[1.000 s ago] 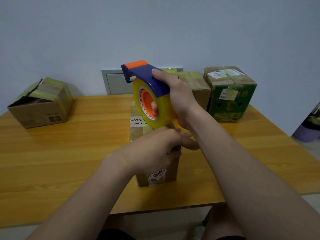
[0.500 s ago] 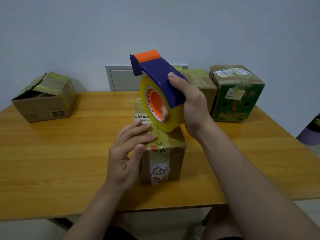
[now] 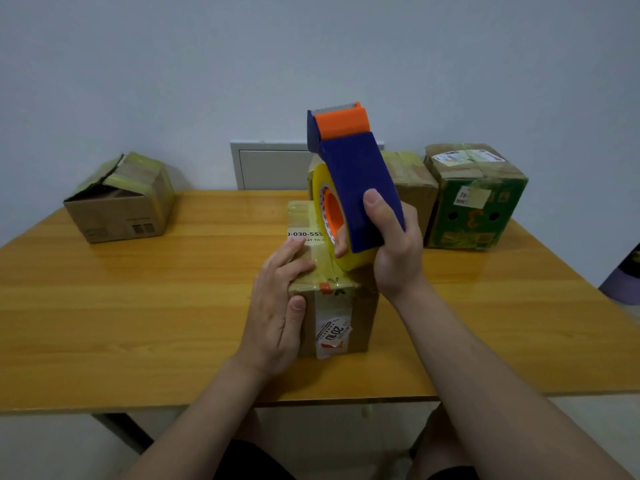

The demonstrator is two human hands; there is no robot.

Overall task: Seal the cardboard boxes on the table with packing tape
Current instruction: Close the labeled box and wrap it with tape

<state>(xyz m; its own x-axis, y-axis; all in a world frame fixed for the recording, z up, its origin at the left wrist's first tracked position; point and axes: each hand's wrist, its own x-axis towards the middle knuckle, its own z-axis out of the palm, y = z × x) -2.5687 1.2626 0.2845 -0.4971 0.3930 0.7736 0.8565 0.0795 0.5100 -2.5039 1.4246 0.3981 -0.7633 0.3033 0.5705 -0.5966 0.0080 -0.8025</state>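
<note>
Head view: your right hand (image 3: pixel 394 258) has its fingers curled tight round the blue-and-orange tape dispenser (image 3: pixel 356 174), with the yellow roll (image 3: pixel 360 259) touching the top of the middle box (image 3: pixel 360 323). Your left hand (image 3: pixel 277 317) lies with straight fingers on that box's top and the thumb on the front face, fingertips just beside the roll.

Heads up: if that flat hand lets the box skid on the tabletop (image 3: pixel 138 306), I'd guess the tape runs crooked or wrinkles. Those fingertips could get taped down too.

Count: four boxes.
- The one under your fingers.
- A half-open one (image 3: pixel 121 202) well off past your left hand.
- A brown one (image 3: pixel 412 188) and a green one (image 3: pixel 474 199) beyond your right fingers.

One dispenser.
</note>
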